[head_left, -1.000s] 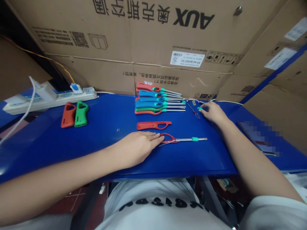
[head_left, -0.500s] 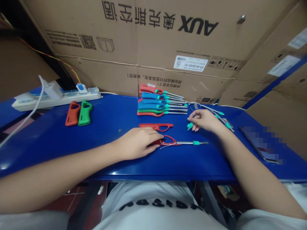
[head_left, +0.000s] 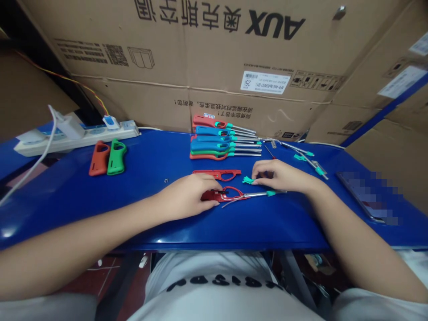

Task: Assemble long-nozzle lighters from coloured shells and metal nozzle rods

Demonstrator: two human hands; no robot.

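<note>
My left hand [head_left: 195, 196] is closed around the handle of an opened red lighter half [head_left: 236, 194], which lies on the blue table. From it a metal tube [head_left: 257, 194] with a turquoise collar [head_left: 270, 193] points right, and a thin pale wire [head_left: 230, 203] hangs loose beside it. My right hand [head_left: 274, 174] pinches a small turquoise plastic piece [head_left: 248, 180], probably a trigger, just above the lighter's tube. Behind my left hand lies the other red handle half [head_left: 230, 174], apart from the first.
Several assembled lighters [head_left: 212, 145] are stacked at the back. Metal tubes with turquoise parts [head_left: 312, 162] and a small screwdriver [head_left: 270, 153] lie to the right. A phone [head_left: 359, 196] is at far right. Orange [head_left: 99, 159] and green [head_left: 116, 158] handles sit left, near a power strip [head_left: 130, 129].
My right hand has moved left with the turquoise piece, from the loose parts toward the open lighter. My left hand stays on the red half, its fingers slightly shifted.
</note>
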